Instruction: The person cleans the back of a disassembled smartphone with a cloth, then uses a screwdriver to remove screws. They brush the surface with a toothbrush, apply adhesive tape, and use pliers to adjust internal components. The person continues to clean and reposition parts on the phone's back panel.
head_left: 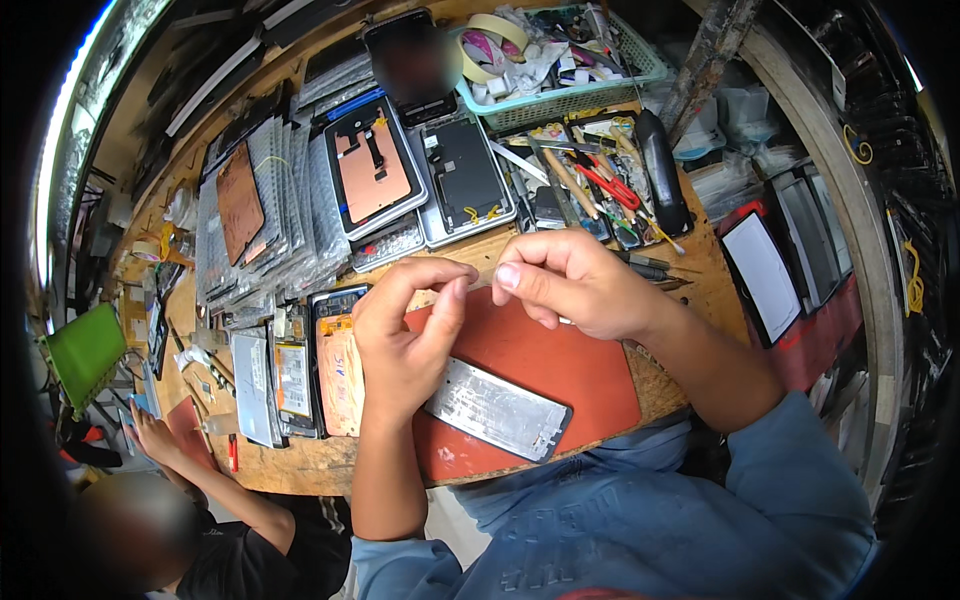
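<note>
My left hand [405, 340] is raised over a red-orange mat [520, 380], thumb and index tips nearly together. My right hand [560, 290] is just beside it, thumb pressed to curled fingers. Whatever they hold, if anything, is too small or hidden to make out. A scuffed silver metal phone plate [500, 405] lies tilted on the mat below my hands. Left of the mat lie opened phone parts [295, 380] and an orange-pink panel [340, 385].
Tablets [460, 175] and bubble-wrapped panels [275, 240] stand at the back of the wooden bench [680, 370], beside assorted tools [590, 180] and a mint basket [630, 75]. Framed panels [760, 280] are at the right. A co-worker's hand [155, 435] is at lower left.
</note>
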`<move>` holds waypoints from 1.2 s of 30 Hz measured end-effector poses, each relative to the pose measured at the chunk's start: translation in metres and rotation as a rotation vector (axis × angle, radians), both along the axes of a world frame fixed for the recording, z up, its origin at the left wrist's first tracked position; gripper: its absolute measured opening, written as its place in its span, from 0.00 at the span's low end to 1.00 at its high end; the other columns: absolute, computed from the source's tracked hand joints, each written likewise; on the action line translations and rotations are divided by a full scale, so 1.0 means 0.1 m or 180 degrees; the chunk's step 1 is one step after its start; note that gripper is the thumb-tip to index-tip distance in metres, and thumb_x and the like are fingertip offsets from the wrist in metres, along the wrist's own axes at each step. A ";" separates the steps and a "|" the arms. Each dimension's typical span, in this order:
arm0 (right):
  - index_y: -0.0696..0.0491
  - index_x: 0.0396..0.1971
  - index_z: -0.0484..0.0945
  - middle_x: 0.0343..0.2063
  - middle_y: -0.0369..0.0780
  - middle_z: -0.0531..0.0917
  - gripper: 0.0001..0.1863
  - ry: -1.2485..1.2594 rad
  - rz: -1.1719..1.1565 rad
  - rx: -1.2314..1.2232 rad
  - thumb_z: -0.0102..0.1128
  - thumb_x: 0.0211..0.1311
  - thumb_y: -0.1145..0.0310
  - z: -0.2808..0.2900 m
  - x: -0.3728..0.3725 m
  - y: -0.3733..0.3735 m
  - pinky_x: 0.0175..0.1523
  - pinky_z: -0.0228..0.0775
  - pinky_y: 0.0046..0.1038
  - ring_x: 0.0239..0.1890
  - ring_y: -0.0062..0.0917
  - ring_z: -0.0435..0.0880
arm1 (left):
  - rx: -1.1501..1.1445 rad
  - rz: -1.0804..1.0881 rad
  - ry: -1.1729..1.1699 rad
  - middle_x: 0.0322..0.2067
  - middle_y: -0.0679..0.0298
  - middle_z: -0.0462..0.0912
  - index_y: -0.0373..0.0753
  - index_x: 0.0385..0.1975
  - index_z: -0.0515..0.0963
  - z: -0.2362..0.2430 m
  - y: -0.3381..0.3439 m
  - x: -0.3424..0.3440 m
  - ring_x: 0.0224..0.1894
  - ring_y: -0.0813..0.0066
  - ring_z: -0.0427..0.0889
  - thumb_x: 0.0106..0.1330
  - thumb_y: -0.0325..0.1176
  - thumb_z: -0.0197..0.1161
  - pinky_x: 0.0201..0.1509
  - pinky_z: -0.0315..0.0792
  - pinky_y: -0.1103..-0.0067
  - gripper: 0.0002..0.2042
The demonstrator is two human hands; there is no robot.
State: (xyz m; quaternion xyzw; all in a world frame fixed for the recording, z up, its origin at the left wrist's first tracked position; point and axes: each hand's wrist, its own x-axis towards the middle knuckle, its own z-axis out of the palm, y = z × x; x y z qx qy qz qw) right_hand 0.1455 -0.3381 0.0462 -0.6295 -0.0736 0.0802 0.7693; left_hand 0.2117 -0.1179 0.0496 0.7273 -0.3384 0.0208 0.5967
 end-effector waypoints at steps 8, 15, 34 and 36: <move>0.60 0.43 0.86 0.30 0.31 0.85 0.09 -0.0074 -0.0106 -0.0406 0.66 0.82 0.69 0.08 -0.03 -0.02 0.36 0.72 0.19 0.30 0.10 0.79 | -0.0905 -0.0496 0.1879 0.43 0.57 0.88 0.29 0.66 0.72 0.09 0.02 0.00 0.43 0.70 0.90 0.77 0.22 0.69 0.51 0.85 0.75 0.21; 0.61 0.42 0.88 0.33 0.31 0.87 0.07 -0.0231 0.0004 -0.0752 0.68 0.79 0.72 -0.01 -0.02 -0.06 0.39 0.73 0.18 0.35 0.07 0.80 | -0.0858 -0.0697 0.1811 0.43 0.61 0.87 0.30 0.67 0.71 0.08 0.03 0.00 0.45 0.79 0.86 0.75 0.16 0.67 0.54 0.82 0.80 0.22; 0.57 0.42 0.90 0.25 0.27 0.82 0.07 -0.0576 -0.0159 -0.1126 0.71 0.78 0.69 0.01 0.00 -0.04 0.30 0.62 0.19 0.26 0.07 0.71 | -0.0665 -0.0705 0.1894 0.40 0.63 0.85 0.32 0.69 0.69 0.07 0.05 0.03 0.42 0.79 0.84 0.73 0.19 0.71 0.53 0.80 0.80 0.27; 0.58 0.43 0.90 0.28 0.29 0.85 0.08 -0.0577 -0.0160 -0.1073 0.70 0.78 0.68 0.00 0.00 -0.04 0.32 0.65 0.20 0.28 0.09 0.74 | -0.0726 -0.0758 0.1975 0.40 0.63 0.85 0.32 0.69 0.68 0.08 0.05 0.02 0.42 0.78 0.84 0.73 0.19 0.72 0.53 0.80 0.79 0.28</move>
